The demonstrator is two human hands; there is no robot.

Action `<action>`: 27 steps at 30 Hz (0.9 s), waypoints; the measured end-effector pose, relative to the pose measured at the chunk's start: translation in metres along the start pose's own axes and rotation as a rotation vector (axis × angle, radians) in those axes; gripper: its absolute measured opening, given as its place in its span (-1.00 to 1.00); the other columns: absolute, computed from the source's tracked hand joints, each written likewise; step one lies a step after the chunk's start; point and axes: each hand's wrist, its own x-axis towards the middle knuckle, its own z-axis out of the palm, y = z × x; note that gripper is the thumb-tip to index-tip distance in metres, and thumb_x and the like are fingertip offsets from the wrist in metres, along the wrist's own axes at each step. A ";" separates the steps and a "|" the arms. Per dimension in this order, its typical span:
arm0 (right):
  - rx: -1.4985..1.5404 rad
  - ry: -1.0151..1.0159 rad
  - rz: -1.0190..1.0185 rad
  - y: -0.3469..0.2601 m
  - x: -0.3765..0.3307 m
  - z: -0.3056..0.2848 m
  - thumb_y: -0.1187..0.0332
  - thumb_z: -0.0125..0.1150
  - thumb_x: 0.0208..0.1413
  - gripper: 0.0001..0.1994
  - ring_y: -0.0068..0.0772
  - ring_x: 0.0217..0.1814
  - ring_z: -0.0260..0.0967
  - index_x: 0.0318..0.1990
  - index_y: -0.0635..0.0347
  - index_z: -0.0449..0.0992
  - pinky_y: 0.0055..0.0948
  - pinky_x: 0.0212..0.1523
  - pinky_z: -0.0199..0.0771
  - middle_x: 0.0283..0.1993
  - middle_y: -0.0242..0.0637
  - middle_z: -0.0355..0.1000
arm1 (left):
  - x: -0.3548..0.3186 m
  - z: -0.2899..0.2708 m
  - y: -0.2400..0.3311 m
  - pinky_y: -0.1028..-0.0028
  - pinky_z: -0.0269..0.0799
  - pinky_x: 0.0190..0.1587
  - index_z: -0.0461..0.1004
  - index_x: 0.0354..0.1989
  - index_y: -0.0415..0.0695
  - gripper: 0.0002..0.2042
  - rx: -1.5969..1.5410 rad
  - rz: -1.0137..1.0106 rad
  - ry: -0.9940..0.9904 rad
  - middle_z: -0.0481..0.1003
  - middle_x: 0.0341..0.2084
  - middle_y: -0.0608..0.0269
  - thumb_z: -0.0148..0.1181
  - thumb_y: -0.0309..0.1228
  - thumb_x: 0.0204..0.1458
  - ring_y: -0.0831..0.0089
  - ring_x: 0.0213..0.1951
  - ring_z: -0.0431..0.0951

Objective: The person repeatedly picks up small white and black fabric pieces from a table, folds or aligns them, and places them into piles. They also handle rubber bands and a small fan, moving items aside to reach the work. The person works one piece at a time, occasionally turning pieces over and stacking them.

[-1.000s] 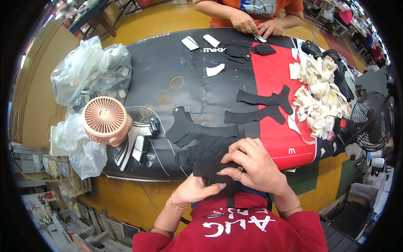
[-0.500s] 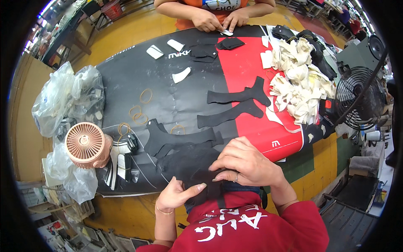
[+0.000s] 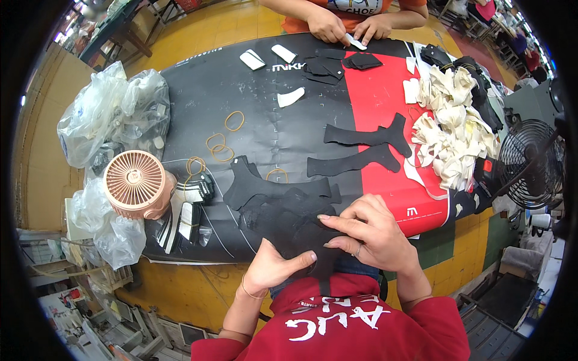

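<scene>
Near the table's front edge, my left hand [image 3: 274,268] grips a black fabric piece [image 3: 308,240], its thumb on top and its other fingers hidden beneath. My right hand [image 3: 379,237], with a ring on it, has thumb and forefinger bent at the right edge of the same black cloth. Black on black makes the outlines of the held cloth hard to separate. Just beyond lie more black cut fabric pieces [image 3: 265,185], partly overlapping. Two long curved black pieces [image 3: 355,161] rest farther right, across the black and red parts of the table cover.
A pink fan [image 3: 135,183] and plastic bags [image 3: 114,117] stand at left, near bundled strips [image 3: 189,219]. Rubber bands [image 3: 235,121] lie mid-table. Cream fabric scraps [image 3: 451,123] and a black fan [image 3: 530,162] occupy the right. Across the table, a co-worker's hands [image 3: 349,30] hold a white piece.
The whole view has shifted, so the table appears farther right. Both my hands stay at the black cloth, with only a slight change in finger position.
</scene>
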 end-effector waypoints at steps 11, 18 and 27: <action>0.227 0.119 0.160 0.006 -0.001 0.010 0.34 0.54 -0.12 -0.70 -0.34 -0.20 0.35 -0.26 0.21 0.56 -0.38 -0.19 0.37 -0.31 -0.36 0.42 | 0.000 0.003 -0.007 0.46 0.44 -0.01 0.48 0.00 -0.28 -0.65 -0.038 0.026 0.089 0.55 -0.11 0.25 0.36 -0.56 0.03 0.53 -0.10 0.51; 0.426 -0.001 0.100 0.002 -0.007 -0.020 0.51 0.47 -0.04 -0.75 -0.31 -0.36 0.47 -0.28 0.24 0.47 -0.44 -0.31 0.50 -0.32 -0.21 0.49 | -0.004 -0.007 -0.009 0.33 0.62 -0.24 0.33 0.09 -0.34 -0.65 -0.210 -0.105 0.111 0.55 -0.20 0.01 0.19 -0.42 0.21 0.31 -0.26 0.61; 0.548 0.905 0.314 0.058 -0.003 -0.060 0.45 0.31 0.18 -0.63 -0.68 -0.20 0.32 0.08 0.28 0.32 -0.62 -0.16 0.36 -0.19 -0.37 0.37 | -0.012 -0.044 0.000 0.29 0.58 -0.29 0.32 0.11 -0.32 -0.49 -0.359 0.134 0.338 0.52 -0.18 -0.13 -0.13 -0.03 0.33 0.20 -0.27 0.59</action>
